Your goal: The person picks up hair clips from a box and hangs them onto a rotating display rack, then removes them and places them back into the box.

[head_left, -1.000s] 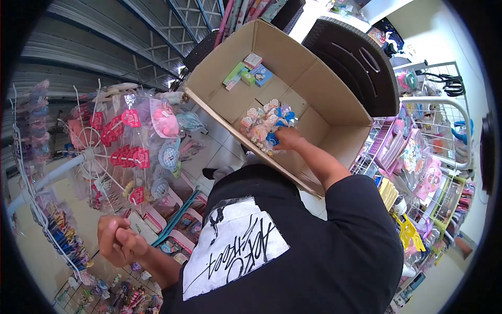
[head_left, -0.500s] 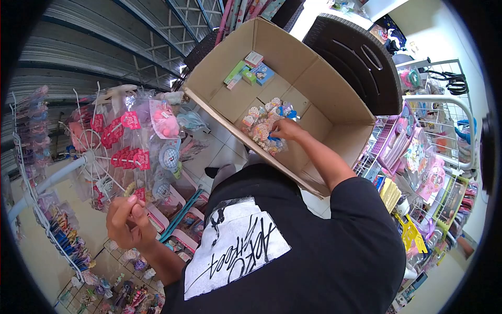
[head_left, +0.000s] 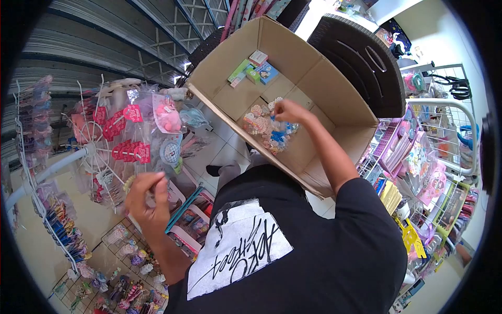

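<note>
My right hand (head_left: 291, 113) is inside a large cardboard box (head_left: 327, 78), its fingers pinched at the top of the small clear plastic packets (head_left: 264, 125). The packets have patterned cards and pale orange and blue contents, too small to make out fully. Several small boxes, among them a blue box (head_left: 268, 73) and a green box (head_left: 239, 72), lie in the far corner of the carton. My left hand (head_left: 148, 199) is raised outside it, fingers curled and thumb apart, with nothing visible in it. Closest to that hand are pink-tagged packets (head_left: 133, 152) on a rack.
A white display rack (head_left: 78, 154) with hanging goods stands at the left. Behind the carton is a dark brown chair (head_left: 361, 63). Wire shelving (head_left: 444, 110) with packaged goods lines the right side. Pink trays (head_left: 188, 238) sit low beside my body.
My right hand has lifted slightly from lower among the packets, and more blue contents show. My left hand has moved right and down, its thumb and fingers now farther apart.
</note>
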`<move>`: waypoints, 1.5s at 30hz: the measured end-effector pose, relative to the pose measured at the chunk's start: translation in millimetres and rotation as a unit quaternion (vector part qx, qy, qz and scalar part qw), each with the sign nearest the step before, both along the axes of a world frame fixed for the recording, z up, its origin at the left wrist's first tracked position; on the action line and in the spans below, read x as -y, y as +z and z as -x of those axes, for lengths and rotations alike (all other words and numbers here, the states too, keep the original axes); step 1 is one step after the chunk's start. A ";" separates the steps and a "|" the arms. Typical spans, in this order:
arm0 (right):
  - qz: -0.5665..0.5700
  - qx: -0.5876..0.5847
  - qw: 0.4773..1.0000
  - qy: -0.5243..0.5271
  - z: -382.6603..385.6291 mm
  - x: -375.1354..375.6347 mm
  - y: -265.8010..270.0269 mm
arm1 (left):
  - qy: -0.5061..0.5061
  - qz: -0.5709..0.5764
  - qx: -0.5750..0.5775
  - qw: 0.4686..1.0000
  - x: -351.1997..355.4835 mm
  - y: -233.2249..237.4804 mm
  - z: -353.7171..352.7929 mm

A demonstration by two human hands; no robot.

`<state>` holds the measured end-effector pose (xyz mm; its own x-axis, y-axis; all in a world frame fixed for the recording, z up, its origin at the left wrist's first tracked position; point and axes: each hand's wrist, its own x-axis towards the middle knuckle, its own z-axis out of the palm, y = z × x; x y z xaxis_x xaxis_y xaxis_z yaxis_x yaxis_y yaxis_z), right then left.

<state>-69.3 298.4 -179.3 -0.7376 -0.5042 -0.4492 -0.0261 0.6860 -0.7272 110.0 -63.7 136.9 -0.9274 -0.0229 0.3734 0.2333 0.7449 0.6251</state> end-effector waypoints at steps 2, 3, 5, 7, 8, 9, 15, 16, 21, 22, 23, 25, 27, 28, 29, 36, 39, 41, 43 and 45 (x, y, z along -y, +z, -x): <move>0.129 0.032 0.991 -0.017 14.5 6.4 57.5 | 0.012 -0.110 0.107 0.988 -13.7 -18.0 6.7; 0.129 0.031 0.991 -0.016 18.3 11.5 86.3 | 0.022 -0.165 0.138 0.976 -19.3 -31.5 9.3; 0.288 0.126 0.949 -0.019 21.1 26.5 141.3 | 0.032 -0.242 0.177 0.953 -36.5 -56.8 18.7; 0.342 0.149 0.928 0.011 16.5 43.4 190.3 | 0.016 -0.277 0.194 0.941 -60.0 -72.4 35.4; 0.390 0.174 0.904 0.037 12.1 51.3 206.6 | 0.001 -0.288 0.201 0.936 -69.4 -77.2 43.2; 0.400 0.177 0.898 0.049 7.4 59.0 215.1 | 0.005 -0.286 0.195 0.938 -74.7 -79.2 47.7; 0.408 0.065 0.909 0.057 -8.6 98.0 240.0 | -0.005 -0.563 0.250 0.787 -82.2 -82.1 61.0; 0.379 0.029 0.924 0.047 -10.2 101.1 245.2 | -0.001 -0.561 0.241 0.792 -79.0 -79.7 60.8; 0.439 0.138 0.887 -0.025 -10.3 114.0 232.0 | 0.070 -0.595 0.185 0.779 -60.9 -77.1 55.9; 0.439 0.137 0.888 -0.017 -11.1 117.7 233.4 | 0.089 -0.578 0.168 0.794 -58.0 -75.9 54.2; 0.465 0.144 0.872 -0.056 -11.5 121.3 233.9 | 0.092 -0.579 0.160 0.794 -55.2 -72.7 52.8; 0.490 0.151 0.854 -0.087 -12.1 127.2 237.1 | 0.109 -0.604 0.140 0.777 -48.6 -65.5 48.9; 0.502 0.202 0.832 -0.125 -13.4 133.1 240.3 | 0.108 -0.603 0.137 0.779 -38.1 -71.6 43.3; 0.502 0.205 0.833 -0.116 -14.1 138.6 237.2 | 0.102 -0.601 0.142 0.780 -34.2 -72.0 40.1; 0.490 0.213 0.835 -0.131 -14.9 145.1 231.0 | 0.112 -0.605 0.126 0.778 -36.9 -71.7 36.4; 0.471 0.228 0.849 -0.073 -43.6 189.5 230.3 | 0.116 -0.449 0.078 0.882 -34.7 -81.1 20.9; 0.453 0.184 0.872 -0.034 -50.1 195.1 236.5 | 0.087 -0.327 0.039 0.940 -16.3 -63.8 5.3; 0.445 0.169 0.880 0.011 -54.8 197.7 242.8 | 0.052 -0.196 0.026 0.979 -8.3 -43.2 -9.3; 0.439 0.142 0.886 0.039 -61.7 203.6 254.4 | 0.050 -0.145 -0.006 0.988 -1.2 -21.3 -28.7; 0.440 0.106 0.891 0.031 -66.0 213.1 276.7 | 0.042 -0.072 -0.025 0.996 7.9 7.8 -53.9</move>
<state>-3.2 85.4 97.4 -0.6426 -0.7661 0.0151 0.1576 -0.1514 -0.9758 163.9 -71.6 144.8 -0.8999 -0.1563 0.4071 0.2079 0.6669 0.7155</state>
